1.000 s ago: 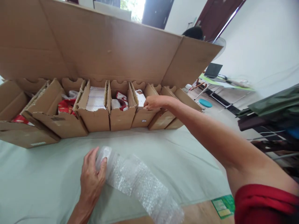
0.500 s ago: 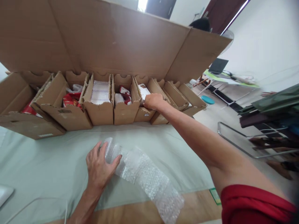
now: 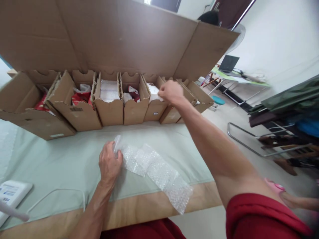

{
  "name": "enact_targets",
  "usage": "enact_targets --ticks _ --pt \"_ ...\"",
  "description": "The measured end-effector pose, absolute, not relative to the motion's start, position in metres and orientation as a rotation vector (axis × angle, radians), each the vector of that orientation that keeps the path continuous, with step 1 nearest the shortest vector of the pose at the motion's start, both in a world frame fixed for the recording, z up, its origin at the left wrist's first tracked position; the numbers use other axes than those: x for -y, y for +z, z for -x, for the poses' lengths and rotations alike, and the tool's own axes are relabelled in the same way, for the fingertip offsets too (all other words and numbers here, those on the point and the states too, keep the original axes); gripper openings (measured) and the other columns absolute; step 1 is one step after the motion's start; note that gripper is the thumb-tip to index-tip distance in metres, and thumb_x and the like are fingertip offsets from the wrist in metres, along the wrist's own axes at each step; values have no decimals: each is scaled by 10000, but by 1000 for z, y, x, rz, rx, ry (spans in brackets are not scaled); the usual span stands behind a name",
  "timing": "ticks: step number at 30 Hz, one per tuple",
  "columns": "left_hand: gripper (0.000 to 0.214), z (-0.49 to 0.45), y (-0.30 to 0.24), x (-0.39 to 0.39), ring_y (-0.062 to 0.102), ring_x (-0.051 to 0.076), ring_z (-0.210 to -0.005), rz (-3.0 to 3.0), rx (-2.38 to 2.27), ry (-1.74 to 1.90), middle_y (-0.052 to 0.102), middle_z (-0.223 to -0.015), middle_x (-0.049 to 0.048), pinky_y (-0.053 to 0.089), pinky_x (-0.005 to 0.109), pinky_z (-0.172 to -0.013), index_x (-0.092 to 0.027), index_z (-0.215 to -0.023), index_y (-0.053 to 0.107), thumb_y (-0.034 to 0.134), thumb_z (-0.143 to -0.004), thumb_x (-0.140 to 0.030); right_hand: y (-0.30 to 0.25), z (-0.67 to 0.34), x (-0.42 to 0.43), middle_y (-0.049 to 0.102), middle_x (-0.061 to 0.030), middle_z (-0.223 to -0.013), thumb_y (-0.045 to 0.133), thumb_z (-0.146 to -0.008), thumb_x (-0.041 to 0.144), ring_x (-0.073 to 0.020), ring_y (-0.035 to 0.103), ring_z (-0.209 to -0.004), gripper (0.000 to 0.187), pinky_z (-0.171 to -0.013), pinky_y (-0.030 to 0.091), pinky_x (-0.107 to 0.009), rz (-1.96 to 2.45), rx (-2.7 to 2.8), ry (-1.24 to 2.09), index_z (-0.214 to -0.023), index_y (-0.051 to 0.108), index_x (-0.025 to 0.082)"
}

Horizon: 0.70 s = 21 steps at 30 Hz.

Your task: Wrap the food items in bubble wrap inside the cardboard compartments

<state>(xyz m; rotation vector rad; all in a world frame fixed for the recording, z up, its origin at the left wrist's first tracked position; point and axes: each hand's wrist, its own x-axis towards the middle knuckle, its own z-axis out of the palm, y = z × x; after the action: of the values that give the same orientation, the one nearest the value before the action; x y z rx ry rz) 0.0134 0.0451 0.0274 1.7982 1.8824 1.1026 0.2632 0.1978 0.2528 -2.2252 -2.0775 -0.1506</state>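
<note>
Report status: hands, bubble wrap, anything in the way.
Left hand at left end of bubble wrap. Right hand at white item in cardboard bin, grip unclear. Possible snag: that bin's walls.

no text readable, label (image 3: 155, 113) on cardboard box (image 3: 149, 114) too small, blurred

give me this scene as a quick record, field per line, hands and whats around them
left hand: at the left end of the bubble wrap; grip unclear
right hand: fingers at a white item in the fifth bin from the left; grip unclear
bubble wrap: strip lying across the cloth to the wooden edge
bins: cardboard, open-topped, in a row
contents: red packs in the second bin, white stack in the third
behind bins: tall cardboard panel
lower left: white cable
</note>
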Motion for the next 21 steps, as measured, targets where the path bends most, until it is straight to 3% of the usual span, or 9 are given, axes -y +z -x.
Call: enact_targets --ticks 4,7,10,12,17,19,21 --pt "225 -10 29 -49 663 329 -1209 -1666 -1876 1180 643 -1348 202 514 492 -1022 -182 -1027 634 550 -831 -256 290 -304 -120 669 -44 -683 666 -828 241 -153 591 -655 153 -676 490 -293 1570 1763 58 -703 710 165" --pt "155 -11 30 -49 703 301 -1144 -1575 -1837 1229 731 -1208 140 534 451 -1007 -215 -910 628 553 -815 -311 265 -322 -74 611 9 -599 701 -786 325 -120 526 -571 189 -598 437 -271 1352 1667 434 -647 656 205" --pt "212 -15 31 -46 742 272 -1034 -1498 -1784 1249 773 -1105 93 574 407 -931 -226 -898 639 553 -836 -409 219 -316 -65 629 3 -601 689 -765 414 -136 549 -571 237 -561 428 -271 1558 1930 886 -667 686 198" --pt "275 -18 32 -44 748 282 -1000 -1459 -1767 1245 778 -1070 99 586 419 -897 -215 -930 658 563 -841 -457 206 -305 -78 654 -6 -614 685 -762 419 -140 562 -583 250 -569 419 -270 1649 2167 1000 -694 726 182" --pt "497 -21 35 -41 634 323 -1258 -1439 -1722 1286 672 -1319 163 542 492 -1017 -171 -1248 622 545 -903 -521 249 -256 -166 752 -43 -818 583 -905 326 -177 653 -763 264 -716 452 -294 1587 2297 333 -861 796 175" --pt "472 -22 34 -40 561 332 -1350 -1492 -1696 1318 603 -1408 172 491 524 -1092 -176 -1266 620 514 -941 -502 260 -226 -215 780 -71 -1003 624 -890 250 -236 679 -961 219 -838 479 -332 1622 2454 84 -978 816 193" --pt "442 -23 29 -40 524 348 -1380 -1549 -1705 1328 559 -1448 179 457 562 -1126 -177 -1258 627 521 -950 -475 255 -193 -261 711 -121 -1303 705 -856 260 -327 597 -1226 311 -993 469 -423 1700 2633 -160 -1151 794 214"
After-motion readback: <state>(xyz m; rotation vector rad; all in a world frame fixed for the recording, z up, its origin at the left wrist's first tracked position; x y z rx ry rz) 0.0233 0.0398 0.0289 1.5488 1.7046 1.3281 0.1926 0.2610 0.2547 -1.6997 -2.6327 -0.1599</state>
